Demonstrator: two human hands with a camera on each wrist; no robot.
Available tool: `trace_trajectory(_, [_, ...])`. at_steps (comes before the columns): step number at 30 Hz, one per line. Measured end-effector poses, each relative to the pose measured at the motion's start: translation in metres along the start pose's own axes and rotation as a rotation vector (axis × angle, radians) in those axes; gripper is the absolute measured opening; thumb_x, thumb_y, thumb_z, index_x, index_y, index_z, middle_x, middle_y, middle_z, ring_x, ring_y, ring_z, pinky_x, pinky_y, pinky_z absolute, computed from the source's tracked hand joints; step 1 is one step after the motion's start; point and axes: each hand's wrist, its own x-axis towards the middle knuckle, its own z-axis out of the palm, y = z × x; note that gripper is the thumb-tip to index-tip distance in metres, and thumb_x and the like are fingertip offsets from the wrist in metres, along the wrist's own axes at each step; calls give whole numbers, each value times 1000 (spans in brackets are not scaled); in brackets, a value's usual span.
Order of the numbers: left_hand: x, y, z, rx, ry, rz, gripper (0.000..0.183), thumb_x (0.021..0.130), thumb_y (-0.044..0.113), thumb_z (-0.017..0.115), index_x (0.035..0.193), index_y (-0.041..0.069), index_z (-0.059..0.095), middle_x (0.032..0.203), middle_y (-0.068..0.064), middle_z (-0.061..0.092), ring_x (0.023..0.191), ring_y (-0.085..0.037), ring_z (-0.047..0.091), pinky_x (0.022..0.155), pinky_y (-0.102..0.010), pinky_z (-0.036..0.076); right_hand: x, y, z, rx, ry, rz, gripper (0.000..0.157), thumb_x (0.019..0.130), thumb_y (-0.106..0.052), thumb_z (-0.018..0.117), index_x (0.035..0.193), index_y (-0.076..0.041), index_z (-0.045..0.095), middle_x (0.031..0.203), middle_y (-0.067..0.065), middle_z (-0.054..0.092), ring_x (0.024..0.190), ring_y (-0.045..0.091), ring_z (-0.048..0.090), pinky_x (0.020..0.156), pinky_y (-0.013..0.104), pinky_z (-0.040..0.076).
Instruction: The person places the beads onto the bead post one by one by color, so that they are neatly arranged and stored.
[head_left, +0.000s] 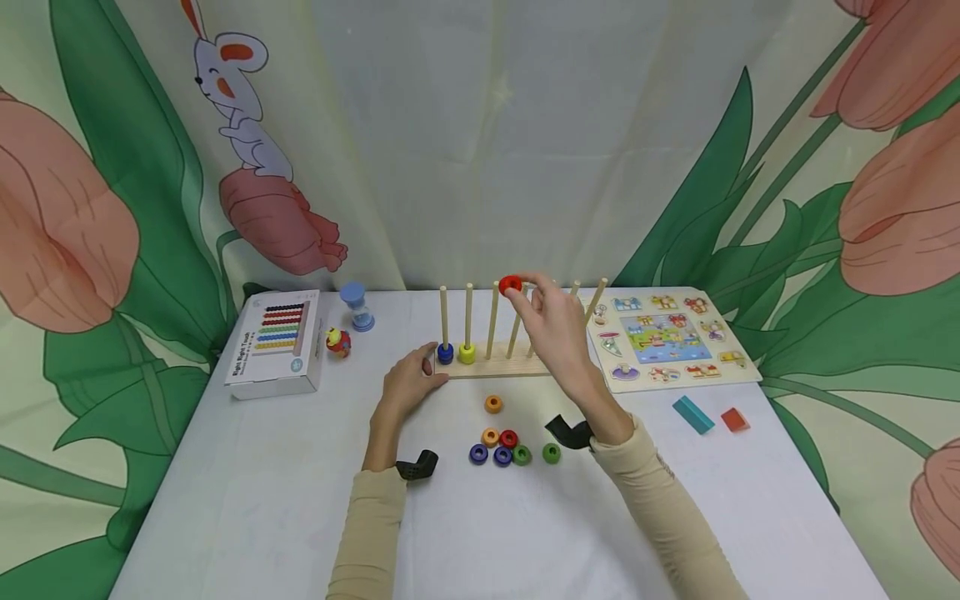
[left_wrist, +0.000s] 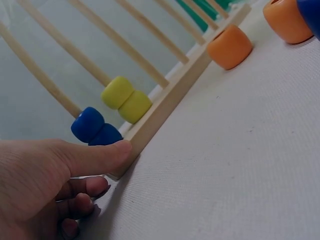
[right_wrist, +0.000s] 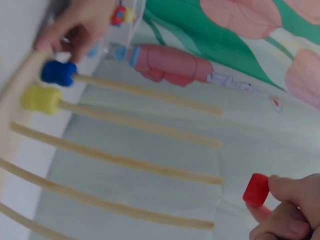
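Rack: one, wooden, with seven pegs, on one white table.
Left hand: thumb and fingers grip the rack's left end.
Right hand: finger and thumb pinch one red bead above the rack, near the tip of its third peg from the left and apart from it.
Blue stack: two beads, on the rack's leftmost peg.
Yellow stack: two beads, on the rack's second peg from the left.
Loose beads: seven, in front of the rack; two orange, one red, two blue, two green. One orange lies nearest the rack; the other six lie farther forward of it, a green one rightmost.
Box: one, well left of the rack.
Hourglass: one, left of the rack, towards the back.
Toy: one, left of the rack, just beside the box.
Puzzle: one, right of the rack.
Blocks: two, right and forward of the rack; one teal, one red.
Curtain: behind the rack, printed with one rabbit.
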Motion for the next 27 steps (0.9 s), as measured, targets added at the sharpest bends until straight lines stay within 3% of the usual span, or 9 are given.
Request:
trace_trajectory(2, [-1, 0, 0, -2, -3, 1, 66, 81, 34, 75, 138, 13, 50, 76, 1, 51, 64, -16, 44, 58, -32, 31, 10, -3, 2, -21, 0, 4, 37, 93, -33, 61, 116, -5, 64, 53, 2, 38, 41, 16, 33, 40, 29, 25])
trace_trajectory(9, [-1, 0, -1, -14, -1, 3, 66, 81, 34, 75, 139, 13, 50, 76, 1, 52, 63, -16, 44, 58, -32, 31, 23, -3, 11, -106, -137, 70, 38, 93, -34, 60, 118, -5, 63, 51, 1, 37, 38, 14, 29, 38, 27, 23])
trace_trajectory(15, [2, -2, -2, -11, -1, 6, 66, 82, 35, 75, 139, 13, 49, 76, 1, 52, 64, -17, 44, 59, -32, 31, 16, 0, 14, -50, -67, 41, 37, 93, -31, 62, 120, -6, 63, 53, 1, 39, 39, 15, 31, 39, 28, 25])
trace_trajectory(20, [3, -2, -3, -11, 1, 4, 66, 81, 35, 75, 139, 14, 49, 76, 0, 52, 64, -17, 45, 59, -33, 31, -8, 10, 16, 13, -65, 63, 34, 93, -31, 62, 117, -8, 64, 54, 1, 40, 41, 15, 32, 40, 28, 25])
trace_trajectory(27, [1, -2, -3, -2, -6, 11, 67, 81, 36, 75, 138, 13, 50, 76, 2, 52, 63, -16, 45, 57, -32, 32, -66, 44, 29, 44, -255, 217, 30, 90, -28, 66, 113, -8, 67, 52, -1, 40, 42, 12, 33, 39, 26, 26])
